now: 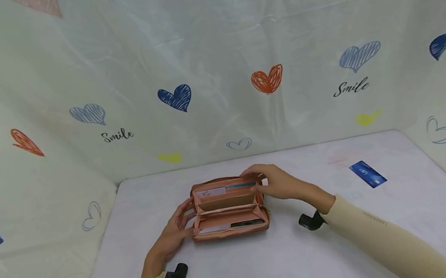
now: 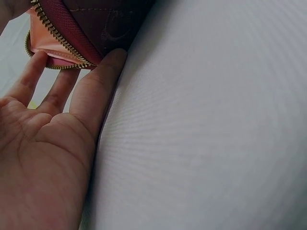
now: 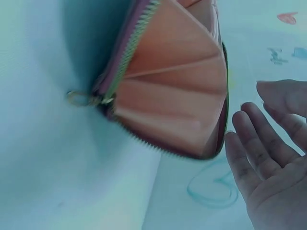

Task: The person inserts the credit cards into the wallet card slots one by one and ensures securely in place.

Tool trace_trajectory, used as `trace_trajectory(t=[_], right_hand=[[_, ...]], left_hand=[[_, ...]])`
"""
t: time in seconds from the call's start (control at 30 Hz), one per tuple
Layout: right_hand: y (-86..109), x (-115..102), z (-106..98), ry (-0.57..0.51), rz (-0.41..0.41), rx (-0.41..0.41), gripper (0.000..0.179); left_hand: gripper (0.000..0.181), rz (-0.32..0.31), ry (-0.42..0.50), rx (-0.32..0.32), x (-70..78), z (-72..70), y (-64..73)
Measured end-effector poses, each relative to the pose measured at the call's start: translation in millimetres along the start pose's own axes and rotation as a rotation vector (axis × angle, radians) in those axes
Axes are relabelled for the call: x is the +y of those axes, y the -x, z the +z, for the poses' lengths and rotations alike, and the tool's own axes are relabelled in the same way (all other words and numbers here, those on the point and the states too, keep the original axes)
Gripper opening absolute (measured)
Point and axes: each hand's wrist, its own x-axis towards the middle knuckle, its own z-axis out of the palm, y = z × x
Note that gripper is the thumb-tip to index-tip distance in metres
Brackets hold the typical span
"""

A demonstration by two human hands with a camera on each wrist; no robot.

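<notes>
A pink zip-around wallet (image 1: pixel 228 205) lies unzipped and spread on the table, its accordion pockets facing up. Pale and blue cards show in the far slots, pale and black ones in the near slots. My left hand (image 1: pixel 174 233) holds the wallet's left end; in the left wrist view the thumb (image 2: pixel 108 67) presses the dark outer cover and fingers touch the zipper edge. At the far right corner is my right hand (image 1: pixel 281 182). In the right wrist view its loosely bent fingers (image 3: pixel 261 143) are close beside the wallet's edge, with nothing between thumb and fingers.
A blue bank card (image 1: pixel 368 174) lies on the white table (image 1: pixel 245 273) to the right of the right hand. Behind the table hangs a pale curtain (image 1: pixel 208 53) printed with hearts. Small black cameras (image 1: pixel 176 274) are worn at both wrists.
</notes>
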Motion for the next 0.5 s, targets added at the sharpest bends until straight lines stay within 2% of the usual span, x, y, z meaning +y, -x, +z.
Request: trace_trajectory(t=[0.17,0.3,0.5], right_hand=[[24.4,13,-9,0.011,0.016,0.091,0.039],[46.0,22,-18,0.026,0.068,0.143,0.038],[82.5,37,-31,0.034,0.170,0.219,0.040]], left_hand=[[0.095,-0.009,-0.009,0.012,1.2,0.3,1.0],[0.096,-0.018,-0.020,0.019,0.8,0.2,2.0],[0.095,0.018,-0.018,-0.009,0.0,-1.7,0.6]])
